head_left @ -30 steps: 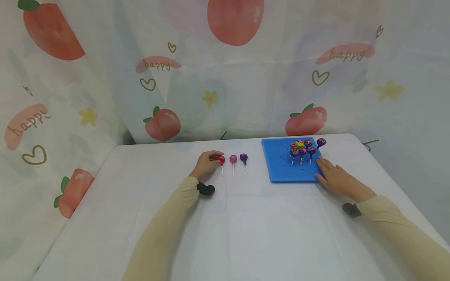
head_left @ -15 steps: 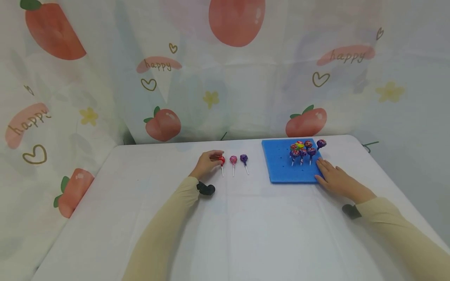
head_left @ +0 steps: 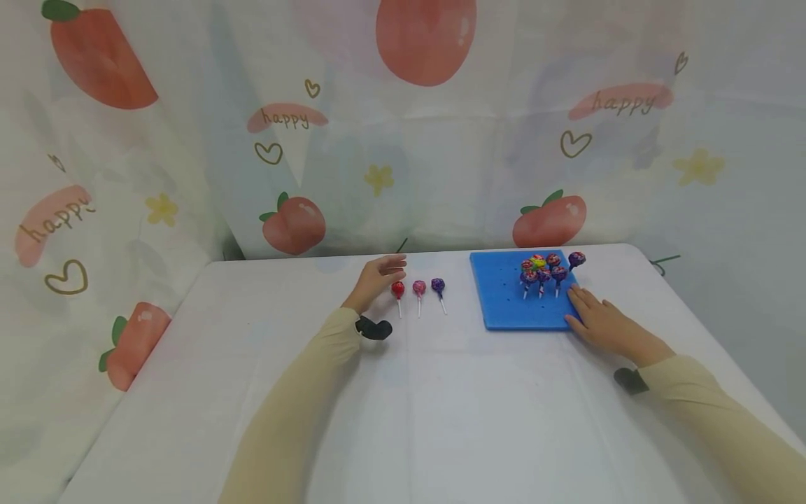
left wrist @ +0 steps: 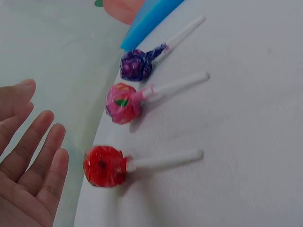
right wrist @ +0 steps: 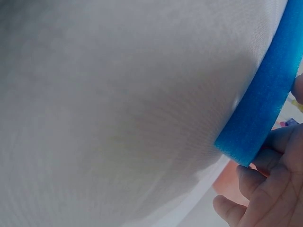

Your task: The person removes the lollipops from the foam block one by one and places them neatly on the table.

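Note:
Three wrapped lollipops lie in a row on the white table: a red lollipop (left wrist: 105, 166), a pink lollipop (left wrist: 123, 103) and a purple lollipop (left wrist: 136, 65), their white sticks toward the person. My left hand (head_left: 374, 278) is raised just behind and left of the red one, fingers spread and holding nothing. At the right, a blue foam board (head_left: 504, 308) carries several lollipops (head_left: 543, 273) standing upright on their sticks. My right hand (head_left: 603, 325) rests with extended fingers on the board's right edge; in the right wrist view its fingertips touch the blue edge (right wrist: 258, 111).
Small holes dot the left and front parts of the board. A patterned cloth (head_left: 441, 175) hangs behind the white table (head_left: 409, 406). A dark strap device (head_left: 374, 329) sits on the left wrist, another (head_left: 630, 380) on the right.
My left hand has let go of the red lollipop and risen up and away from it, its fingers opening. The red lollipop stays on the table. The right hand keeps its place.

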{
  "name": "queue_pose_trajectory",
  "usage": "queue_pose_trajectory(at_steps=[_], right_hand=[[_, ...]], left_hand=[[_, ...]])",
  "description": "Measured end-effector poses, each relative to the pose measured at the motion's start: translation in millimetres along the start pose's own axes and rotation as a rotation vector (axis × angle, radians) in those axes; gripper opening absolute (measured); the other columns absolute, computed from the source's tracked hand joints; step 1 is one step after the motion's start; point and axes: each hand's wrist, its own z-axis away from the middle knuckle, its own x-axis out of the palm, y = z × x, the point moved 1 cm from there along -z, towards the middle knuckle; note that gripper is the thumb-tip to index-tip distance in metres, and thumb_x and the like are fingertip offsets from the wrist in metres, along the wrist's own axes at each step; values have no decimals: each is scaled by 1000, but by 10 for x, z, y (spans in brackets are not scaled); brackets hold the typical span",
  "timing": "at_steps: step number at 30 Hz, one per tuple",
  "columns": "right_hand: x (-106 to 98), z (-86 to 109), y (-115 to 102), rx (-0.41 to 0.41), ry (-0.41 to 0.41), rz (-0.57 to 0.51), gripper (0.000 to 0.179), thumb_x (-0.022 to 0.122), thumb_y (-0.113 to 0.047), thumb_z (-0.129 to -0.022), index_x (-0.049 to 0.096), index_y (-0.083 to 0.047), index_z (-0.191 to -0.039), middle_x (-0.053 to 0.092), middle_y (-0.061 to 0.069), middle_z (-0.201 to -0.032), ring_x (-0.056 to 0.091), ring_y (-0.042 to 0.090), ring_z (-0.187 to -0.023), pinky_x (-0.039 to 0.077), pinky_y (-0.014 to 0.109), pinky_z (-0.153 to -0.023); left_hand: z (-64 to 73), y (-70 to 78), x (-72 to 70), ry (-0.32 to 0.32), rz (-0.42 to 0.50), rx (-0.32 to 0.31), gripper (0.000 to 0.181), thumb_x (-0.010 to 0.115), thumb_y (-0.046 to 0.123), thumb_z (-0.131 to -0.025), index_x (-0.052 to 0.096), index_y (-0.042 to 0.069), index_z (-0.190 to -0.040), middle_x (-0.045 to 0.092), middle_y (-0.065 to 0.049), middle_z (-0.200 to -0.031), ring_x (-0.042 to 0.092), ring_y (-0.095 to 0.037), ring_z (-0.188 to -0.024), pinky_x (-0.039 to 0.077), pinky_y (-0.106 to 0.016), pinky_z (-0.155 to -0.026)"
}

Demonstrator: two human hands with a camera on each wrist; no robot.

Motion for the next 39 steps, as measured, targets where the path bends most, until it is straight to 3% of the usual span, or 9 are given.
queue_pose_trajectory(at_steps=[11,17,23,31,39], right_hand=[[-7,17,-10,1,-7,-24,70,45,-33,-97,21,18,-140,17,39,-146,17,54,-134,15,69,-107],[1,22,-7,2,1,-5,70,44,-34,-97,22,17,-139,18,38,-146,18,54,-134,17,68,-107],[-2,24,-9,-1,4,-12,70,44,-34,-97,22,17,-140,19,38,-146,19,54,-134,17,68,-107],[0,18,7,-10,5,-21,68,42,-33,-98,21,17,-140,18,38,-146,18,54,-134,17,68,-108],[19,15,27,-8,-1,-26,70,42,-34,-98,20,17,-140,17,38,-146,17,54,-134,16,68,-108]], left_hand=[[-93,357,490,-99,74,119,43,60,8,-91,51,4,-133,56,-19,-131,56,-28,-121,46,-35,-102],[-172,482,847,-139,45,115,43,61,13,-91,52,9,-133,59,-12,-130,57,-24,-120,48,-31,-100],[-243,498,1193,-160,49,92,43,63,14,-90,53,9,-132,61,-10,-127,58,-22,-118,50,-30,-97],[-233,521,1544,-175,96,105,45,62,15,-91,51,6,-133,61,-11,-127,59,-24,-117,50,-29,-96],[-222,464,1822,-119,131,80,41,65,21,-89,56,11,-128,65,-7,-121,62,-19,-111,52,-25,-90]])
